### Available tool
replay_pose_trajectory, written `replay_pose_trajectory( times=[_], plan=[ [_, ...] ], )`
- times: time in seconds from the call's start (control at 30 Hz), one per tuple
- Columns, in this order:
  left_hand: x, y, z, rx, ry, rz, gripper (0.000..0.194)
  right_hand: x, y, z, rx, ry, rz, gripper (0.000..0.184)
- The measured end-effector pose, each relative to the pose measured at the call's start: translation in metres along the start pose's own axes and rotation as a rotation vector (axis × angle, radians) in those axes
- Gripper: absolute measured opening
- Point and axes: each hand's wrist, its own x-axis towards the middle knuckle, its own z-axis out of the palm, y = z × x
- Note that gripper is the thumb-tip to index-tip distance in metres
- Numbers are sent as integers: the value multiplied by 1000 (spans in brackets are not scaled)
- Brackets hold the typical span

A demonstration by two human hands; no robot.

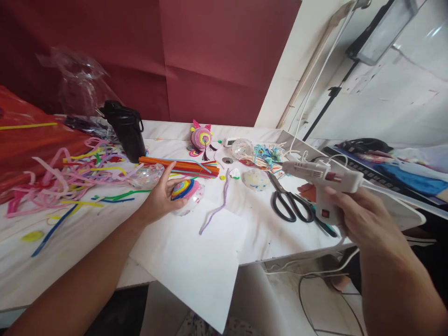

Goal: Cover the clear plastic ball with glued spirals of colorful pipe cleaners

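My left hand [163, 196] is closed around a clear plastic ball [191, 203], partly wrapped in rainbow-coloured pipe cleaner coils; it rests at the top of a white sheet of paper [196, 252]. My right hand [364, 212] grips a white hot glue gun [322, 179] by its handle, nozzle toward the left. Right of the ball a single purple pipe cleaner [220, 205] lies loose on the table. Black-handled scissors [292, 205] lie below the glue gun's nozzle. Behind my left hand is a bundle of orange and red pipe cleaners [196, 168].
A pink decorated ball [202, 137] stands at the back. Clear plastic pieces [257, 179] and blue pipe cleaner scraps [268, 154] lie right of centre. On the left are a black bottle [126, 130] and tangled pink pipe cleaners [59, 179]. A lamp [383, 32] stands right.
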Motion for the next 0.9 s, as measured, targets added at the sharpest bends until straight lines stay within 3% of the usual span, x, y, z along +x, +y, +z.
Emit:
replay_pose_trajectory(
  times=[0.1,0.2,0.4,0.57,0.9],
  plan=[
    [-1,-1,1,-4,-2,0,152,-28,-13,17,261,-160,141,56],
    [-2,-1,2,0,14,-2,154,-50,-24,39,311,-327,156,78],
    [-3,-3,3,-13,4,19,147,-72,-35,79,282,-548,5,62],
    [-6,4,5,1,-25,-6,149,-82,-29,98,279,-619,-132,44],
    [-9,8,7,35,-30,-11,152,-87,-20,107,57,-639,-313,50]
  ],
)
